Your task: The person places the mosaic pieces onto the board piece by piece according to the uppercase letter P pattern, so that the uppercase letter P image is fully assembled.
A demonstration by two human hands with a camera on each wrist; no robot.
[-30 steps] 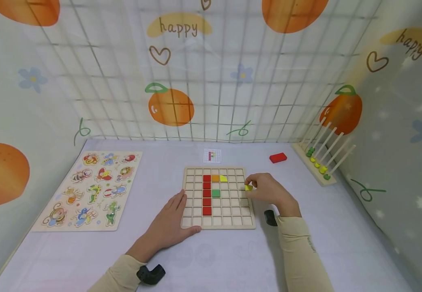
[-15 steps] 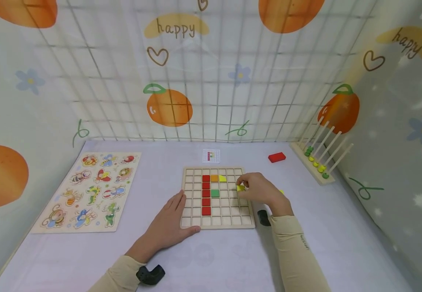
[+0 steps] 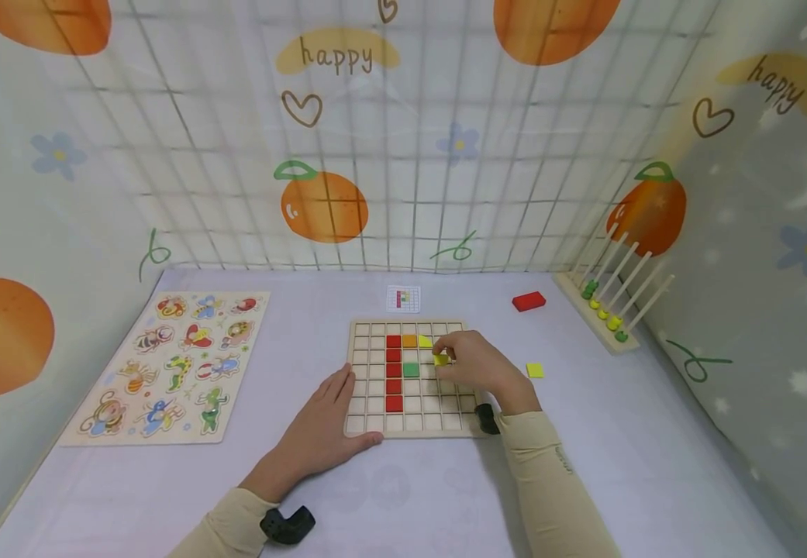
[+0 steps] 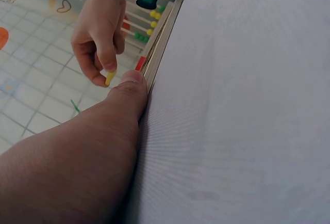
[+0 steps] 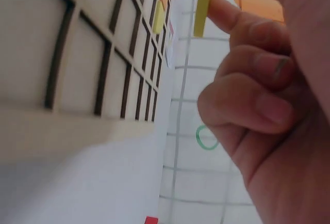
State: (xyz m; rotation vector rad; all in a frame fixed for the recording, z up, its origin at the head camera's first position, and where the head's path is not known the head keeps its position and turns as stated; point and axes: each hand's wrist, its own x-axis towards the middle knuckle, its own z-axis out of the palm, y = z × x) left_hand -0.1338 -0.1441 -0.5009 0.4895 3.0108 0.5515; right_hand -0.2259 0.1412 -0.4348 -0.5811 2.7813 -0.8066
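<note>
In the head view, a wooden grid board (image 3: 432, 422) lies on the table. A column of red tiles (image 3: 394, 370) is set in it, with an orange tile (image 3: 409, 341), a yellow piece (image 3: 425, 341) with one cut-off corner, and a green tile (image 3: 411, 370) to the right. My left hand (image 3: 319, 422) rests along the board's left edge, fingers straight, thumb at the front edge. Over the right half, my right hand (image 3: 483, 366) pinches a small yellow tile (image 3: 441, 360) between thumb and forefinger. The right wrist view shows this tile (image 5: 202, 12) edge-on, raised above the grid.
A pattern card (image 3: 403, 298) lies behind the board. To the right are a yellow square tile (image 3: 535, 370), a red block (image 3: 529, 301) and a peg rack with green and yellow beads (image 3: 615, 323). At left lies an insect puzzle board (image 3: 166, 387).
My right hand has moved left with the yellow tile, from the board's right edge to over the grid. The yellow square tile on the table has come into view. My left hand has stayed put.
</note>
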